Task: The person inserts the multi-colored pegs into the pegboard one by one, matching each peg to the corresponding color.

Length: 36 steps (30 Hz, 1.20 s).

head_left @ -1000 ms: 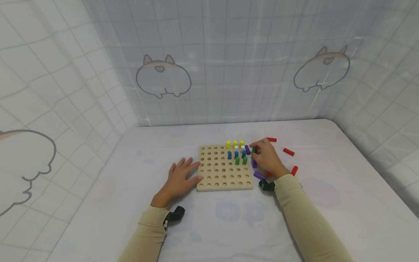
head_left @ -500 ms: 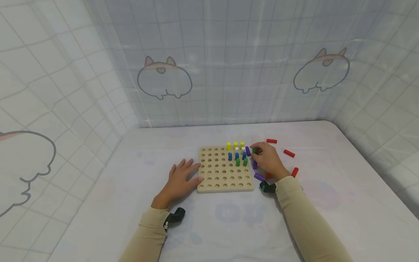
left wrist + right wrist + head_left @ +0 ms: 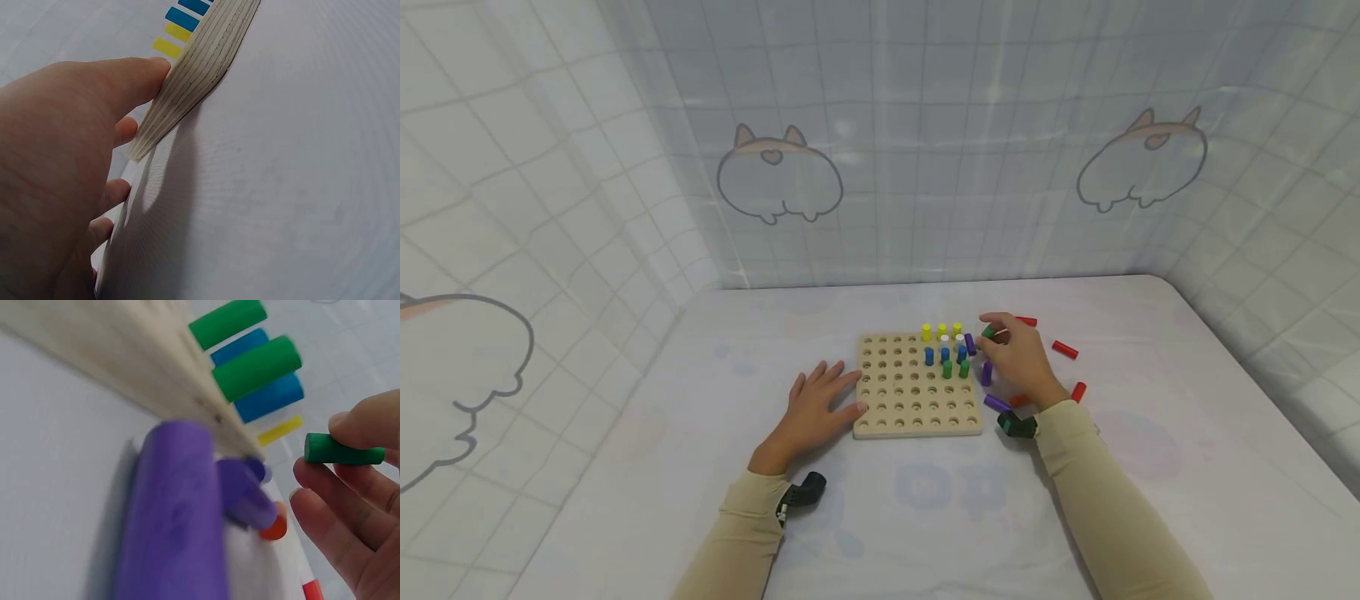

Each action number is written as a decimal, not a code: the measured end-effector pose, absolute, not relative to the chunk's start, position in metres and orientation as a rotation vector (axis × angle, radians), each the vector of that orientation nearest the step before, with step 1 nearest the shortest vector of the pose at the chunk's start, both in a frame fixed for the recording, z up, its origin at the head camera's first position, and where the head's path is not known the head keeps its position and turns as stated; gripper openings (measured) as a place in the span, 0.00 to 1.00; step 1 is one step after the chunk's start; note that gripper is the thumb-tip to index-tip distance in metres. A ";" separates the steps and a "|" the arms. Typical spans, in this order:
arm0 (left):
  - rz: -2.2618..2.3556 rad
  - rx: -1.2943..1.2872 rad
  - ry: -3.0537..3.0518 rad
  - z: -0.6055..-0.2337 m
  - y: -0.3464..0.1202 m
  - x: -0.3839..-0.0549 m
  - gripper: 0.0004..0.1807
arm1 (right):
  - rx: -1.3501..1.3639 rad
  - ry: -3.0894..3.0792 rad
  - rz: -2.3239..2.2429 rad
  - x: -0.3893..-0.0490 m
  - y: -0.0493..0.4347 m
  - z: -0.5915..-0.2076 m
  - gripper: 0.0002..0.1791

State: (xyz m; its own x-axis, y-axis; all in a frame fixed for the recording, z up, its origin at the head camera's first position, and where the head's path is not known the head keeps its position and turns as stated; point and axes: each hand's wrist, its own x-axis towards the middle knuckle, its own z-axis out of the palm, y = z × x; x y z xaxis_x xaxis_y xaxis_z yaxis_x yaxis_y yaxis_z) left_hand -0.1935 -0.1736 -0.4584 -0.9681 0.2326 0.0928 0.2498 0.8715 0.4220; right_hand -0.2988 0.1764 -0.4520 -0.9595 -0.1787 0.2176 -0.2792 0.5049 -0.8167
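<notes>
Down near the body, the left hand (image 3: pixel 811 412) lies flat on the table (image 3: pixel 925 517), fingers (image 3: pixel 140 72) spread and touching the wooden peg board (image 3: pixel 917 387). Farther off, the right hand (image 3: pixel 1018 358) pinches a green peg (image 3: pixel 342 450) in its fingers (image 3: pixel 325 506), just past the board's far right corner, near purple pegs (image 3: pixel 987 372).

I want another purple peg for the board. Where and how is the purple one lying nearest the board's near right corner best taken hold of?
Pinch the purple peg across its round middle, coming from above: it lies flat on the sheet, long sides exposed, just clear of the board, probably easiest for the right hand.
</notes>
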 end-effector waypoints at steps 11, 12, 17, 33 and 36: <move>-0.688 -0.377 -3.011 -0.456 -0.172 -0.193 0.35 | 0.388 -2.488 1.644 -0.295 0.173 -0.443 0.25; -0.684 -0.375 -3.014 -0.456 -0.172 -0.193 0.35 | 0.393 -2.473 1.666 -0.294 0.173 -0.442 0.26; -0.678 -0.369 -3.015 -0.456 -0.172 -0.193 0.35 | 0.450 -2.417 1.841 -0.291 0.168 -0.437 0.24; -0.703 -0.369 -3.010 -0.457 -0.174 -0.192 0.36 | 0.648 -2.352 2.023 -0.287 0.155 -0.430 0.20; -0.693 -0.370 -3.003 -0.459 -0.176 -0.192 0.36 | 0.723 -2.329 2.045 -0.285 0.147 -0.430 0.20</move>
State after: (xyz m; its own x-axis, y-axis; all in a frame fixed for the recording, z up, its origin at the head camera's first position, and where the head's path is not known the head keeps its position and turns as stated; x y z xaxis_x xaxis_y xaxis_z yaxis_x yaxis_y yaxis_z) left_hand -0.1924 -0.1756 -0.4591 -0.9709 0.2221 0.0894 0.2388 0.8719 0.4275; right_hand -0.2846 0.1471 -0.4295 -0.8960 -0.3588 0.2616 -0.3059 0.0715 -0.9494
